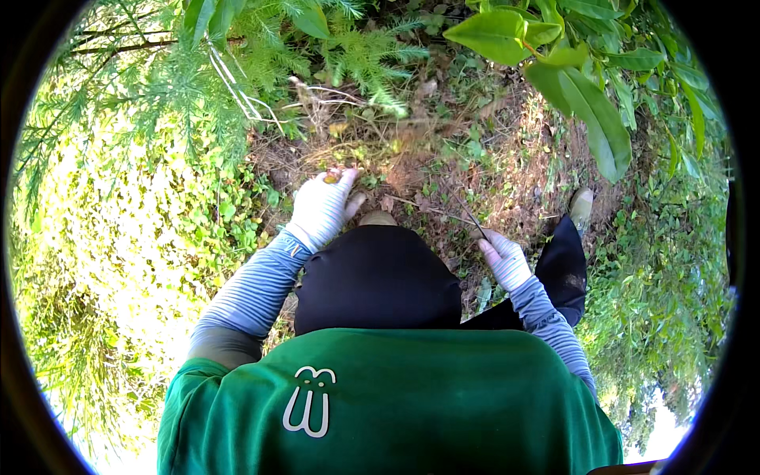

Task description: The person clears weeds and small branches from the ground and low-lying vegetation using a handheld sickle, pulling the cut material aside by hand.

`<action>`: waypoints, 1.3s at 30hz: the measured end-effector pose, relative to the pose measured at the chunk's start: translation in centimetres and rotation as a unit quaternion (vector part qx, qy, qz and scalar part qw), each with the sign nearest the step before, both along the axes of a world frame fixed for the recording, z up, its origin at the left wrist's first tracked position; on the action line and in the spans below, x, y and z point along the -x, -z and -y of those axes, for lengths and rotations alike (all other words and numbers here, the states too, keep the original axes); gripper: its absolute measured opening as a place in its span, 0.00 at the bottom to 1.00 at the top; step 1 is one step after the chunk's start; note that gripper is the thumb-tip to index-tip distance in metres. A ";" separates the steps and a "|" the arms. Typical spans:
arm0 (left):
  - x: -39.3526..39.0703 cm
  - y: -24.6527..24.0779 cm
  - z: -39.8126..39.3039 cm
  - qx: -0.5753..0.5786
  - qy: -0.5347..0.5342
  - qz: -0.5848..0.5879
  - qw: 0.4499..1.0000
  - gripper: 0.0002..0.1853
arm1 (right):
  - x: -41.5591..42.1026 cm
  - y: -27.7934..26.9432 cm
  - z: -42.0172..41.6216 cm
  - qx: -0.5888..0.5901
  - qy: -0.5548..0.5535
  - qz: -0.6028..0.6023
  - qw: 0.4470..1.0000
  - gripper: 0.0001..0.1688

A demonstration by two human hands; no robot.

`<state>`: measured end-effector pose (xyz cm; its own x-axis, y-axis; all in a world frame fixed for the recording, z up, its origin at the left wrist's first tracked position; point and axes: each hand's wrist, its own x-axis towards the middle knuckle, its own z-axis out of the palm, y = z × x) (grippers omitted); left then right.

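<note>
My left hand (323,205), in a pale striped fingerless sleeve, is low over the weedy ground (439,178). Its thumb stands apart from the bent fingers. Small reddish and yellow bits show at the fingertips, but whether they are held is unclear. My right hand (504,256), covered the same way, grips a thin dark rod (471,217) that points forward and left. The rod's far end is lost in blur. A pale twig (430,209) lies on the soil between the hands. Dry stems and small green weeds surround both.
Feathery green foliage (237,77) hangs at the upper left. Broad-leaved branches (582,89) reach in at the upper right, near the camera. My bent knee (380,279) is between my arms, with one shoe (580,208) out to the right. Sunlit groundcover (136,237) spreads leftward.
</note>
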<state>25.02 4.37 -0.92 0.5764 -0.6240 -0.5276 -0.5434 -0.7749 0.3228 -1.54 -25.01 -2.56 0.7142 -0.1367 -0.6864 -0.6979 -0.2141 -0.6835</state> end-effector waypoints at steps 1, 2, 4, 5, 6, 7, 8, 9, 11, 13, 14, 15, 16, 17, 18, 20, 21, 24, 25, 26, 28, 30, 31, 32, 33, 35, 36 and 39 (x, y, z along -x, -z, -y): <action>1.4 1.5 0.2 0.017 0.005 0.046 0.999 0.29 | -1.1 -0.3 -0.4 -0.033 0.044 -0.037 0.998 0.14; 2.6 3.0 0.5 0.018 -0.029 0.064 0.997 0.28 | -1.7 -0.1 -0.3 -0.122 0.096 -0.053 0.986 0.14; 3.3 5.5 1.1 0.000 -0.050 0.032 0.998 0.25 | -4.3 -2.0 -0.4 -0.191 0.153 -0.086 0.966 0.15; 3.1 6.6 1.2 -0.020 -0.037 -0.016 0.999 0.23 | -5.3 -2.9 -0.7 -0.224 0.181 -0.103 0.952 0.15; 2.1 5.2 2.4 -0.047 0.001 -0.038 0.998 0.19 | -5.7 -3.4 -0.9 -0.218 0.183 -0.090 0.954 0.15; 2.1 5.5 2.0 -0.013 -0.044 -0.034 0.998 0.18 | -5.5 -3.4 -0.8 -0.205 0.172 -0.072 0.961 0.16; 2.3 6.3 1.2 0.020 -0.088 -0.030 0.995 0.17 | -5.2 -3.2 -0.6 -0.192 0.161 -0.055 0.967 0.17; 2.1 6.6 0.5 0.052 -0.134 -0.024 0.989 0.17 | -4.9 -2.9 -0.4 -0.180 0.148 -0.036 0.972 0.19; 2.2 7.1 -0.4 0.016 -0.200 -0.066 0.978 0.19 | -4.6 -2.8 0.2 -0.175 0.154 -0.014 0.972 0.18; 2.3 4.5 0.1 -0.060 -0.190 -0.072 0.977 0.20 | -5.2 -3.9 0.7 -0.194 0.200 -0.037 0.960 0.16; 2.6 4.8 -1.0 -0.047 -0.198 -0.054 0.978 0.21 | -5.3 -4.0 1.0 -0.167 0.205 -0.049 0.963 0.16; 2.4 4.3 -1.6 -0.045 -0.185 -0.055 0.980 0.22 | -5.3 -4.2 1.1 -0.166 0.221 -0.034 0.961 0.17; 2.3 4.2 -2.1 -0.017 -0.202 -0.046 0.978 0.22 | -5.4 -4.3 1.3 -0.165 0.236 -0.018 0.958 0.17; 2.4 4.2 -2.3 0.011 -0.220 -0.038 0.975 0.21 | -5.6 -4.8 1.3 -0.155 0.246 -0.014 0.957 0.17; 2.7 4.1 -2.0 -0.002 -0.198 -0.016 0.980 0.20 | -5.3 -4.8 1.8 -0.170 0.252 -0.020 0.953 0.17; 2.5 3.5 -1.8 -0.030 -0.176 -0.047 0.983 0.20 | -5.5 -5.0 2.2 -0.119 0.210 -0.006 0.970 0.16; 2.3 2.9 -1.8 -0.043 -0.164 -0.058 0.984 0.20 | -6.2 -5.3 2.6 -0.067 0.142 0.019 0.987 0.16; 1.9 1.1 -1.4 -0.076 -0.125 -0.102 0.984 0.21 | -10.8 -7.3 2.1 0.104 -0.137 0.124 0.977 0.15; 2.2 0.1 -0.9 -0.081 -0.118 -0.108 0.984 0.21 | -12.5 -7.9 1.5 0.111 -0.207 0.117 0.965 0.14; 2.5 -0.8 -0.4 -0.086 -0.111 -0.114 0.984 0.21 | -14.2 -7.9 0.6 0.115 -0.263 0.132 0.949 0.15; 3.0 -3.5 -0.1 -0.077 -0.110 -0.098 0.986 0.19 | -16.5 -6.4 -0.8 0.154 -0.341 0.167 0.912 0.14; 1.7 -5.2 -1.8 -0.055 -0.118 -0.065 0.989 0.17 | -18.1 -2.5 -1.4 0.203 -0.331 0.178 0.904 0.11; 0.7 -5.4 -3.0 -0.052 -0.115 -0.042 0.991 0.13 | -16.0 2.2 -0.1 0.170 -0.201 0.156 0.952 0.12; -0.2 -4.2 -4.8 -0.046 -0.111 -0.005 0.993 0.12 | -14.1 7.0 1.2 0.126 -0.061 0.156 0.978 0.12; -1.1 -2.4 -6.3 -0.032 -0.094 0.039 0.994 0.12 | -11.4 10.0 3.2 0.139 -0.046 0.150 0.978 0.12; -3.0 0.3 -5.7 0.023 -0.029 0.064 0.997 0.21 | -5.8 15.2 7.6 0.174 -0.009 0.136 0.975 0.12; -3.6 1.5 -5.3 0.039 0.000 0.066 0.997 0.29 | -5.3 14.1 7.1 0.181 -0.014 0.102 0.978 0.11; -3.9 3.8 0.9 -0.027 -0.004 0.034 0.999 0.50 | -4.0 9.8 6.2 0.121 0.039 0.025 0.992 0.08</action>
<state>28.95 3.46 -4.76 0.6167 -0.5909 -0.5201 -0.5563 -0.7946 0.2430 2.49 -31.22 -12.36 0.7272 -0.3499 -0.5906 -0.6854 -0.3225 -0.6529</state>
